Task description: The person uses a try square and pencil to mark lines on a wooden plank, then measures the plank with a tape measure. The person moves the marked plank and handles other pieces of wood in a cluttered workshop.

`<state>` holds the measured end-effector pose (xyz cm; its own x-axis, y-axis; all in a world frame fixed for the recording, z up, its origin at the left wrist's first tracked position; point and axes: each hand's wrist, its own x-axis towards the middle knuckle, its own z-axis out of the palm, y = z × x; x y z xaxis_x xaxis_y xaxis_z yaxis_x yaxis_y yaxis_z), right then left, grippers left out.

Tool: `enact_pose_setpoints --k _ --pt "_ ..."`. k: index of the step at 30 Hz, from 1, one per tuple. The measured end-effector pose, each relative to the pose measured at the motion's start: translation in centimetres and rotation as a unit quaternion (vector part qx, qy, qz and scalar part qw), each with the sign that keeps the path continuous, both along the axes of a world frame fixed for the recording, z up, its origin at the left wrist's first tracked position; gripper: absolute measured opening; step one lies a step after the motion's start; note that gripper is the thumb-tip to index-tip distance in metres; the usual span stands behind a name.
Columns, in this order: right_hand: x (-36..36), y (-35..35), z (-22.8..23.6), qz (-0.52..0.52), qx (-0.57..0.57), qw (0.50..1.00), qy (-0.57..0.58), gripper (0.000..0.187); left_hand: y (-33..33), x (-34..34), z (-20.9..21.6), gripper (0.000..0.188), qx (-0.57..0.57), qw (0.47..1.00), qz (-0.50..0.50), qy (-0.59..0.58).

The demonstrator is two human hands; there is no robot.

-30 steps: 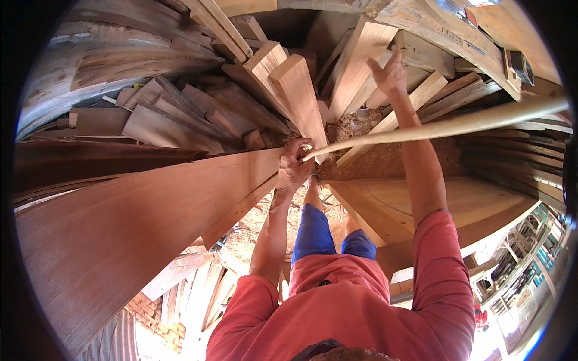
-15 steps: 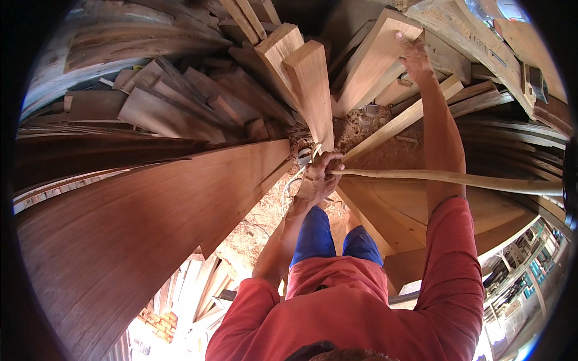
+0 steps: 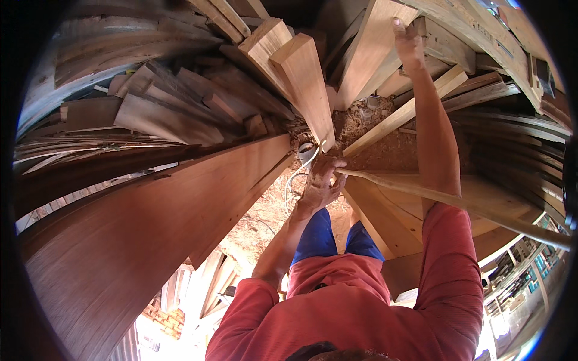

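A long, thin wooden strip [image 3: 385, 183] has one end in the fingers of my left hand [image 3: 322, 183]. It runs off to the right past my right elbow. Farther away, my right hand [image 3: 410, 49] grips the right edge of a wide, pale wooden board [image 3: 370, 57] near its top. My thumb lies against the board's face, and the other fingers are mostly hidden. Just beyond my left hand, a thick squared timber [image 3: 307, 81] stands leaning, with another timber [image 3: 265, 48] behind it.
Broad brown planks flank me, one on the left [image 3: 156, 210] and one on the right [image 3: 475, 213]. Offcuts [image 3: 162, 111] are piled at the far left. A narrow batten [image 3: 409, 111] slants across the shavings-covered ground. A pale cord [image 3: 311, 159] loops near my left hand.
The strip's right end has swung nearer to me, so the strip now slopes across by my right elbow. My right hand still grips the board, shifted slightly left and away in the picture.
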<state>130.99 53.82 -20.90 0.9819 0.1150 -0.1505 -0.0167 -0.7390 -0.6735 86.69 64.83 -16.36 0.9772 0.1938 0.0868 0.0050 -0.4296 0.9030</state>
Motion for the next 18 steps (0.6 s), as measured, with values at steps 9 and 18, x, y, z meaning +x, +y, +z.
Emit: enact_pose_setpoints --k 9,18 --pt "-13.6 6.3 2.4 0.139 0.124 0.974 0.13 0.096 0.1 -1.5 1.4 0.029 -0.084 0.996 0.026 0.022" --pt "-15.6 15.4 7.9 0.327 0.075 0.942 0.026 0.112 -0.7 -3.4 1.2 0.052 -0.038 0.998 0.033 -0.04"
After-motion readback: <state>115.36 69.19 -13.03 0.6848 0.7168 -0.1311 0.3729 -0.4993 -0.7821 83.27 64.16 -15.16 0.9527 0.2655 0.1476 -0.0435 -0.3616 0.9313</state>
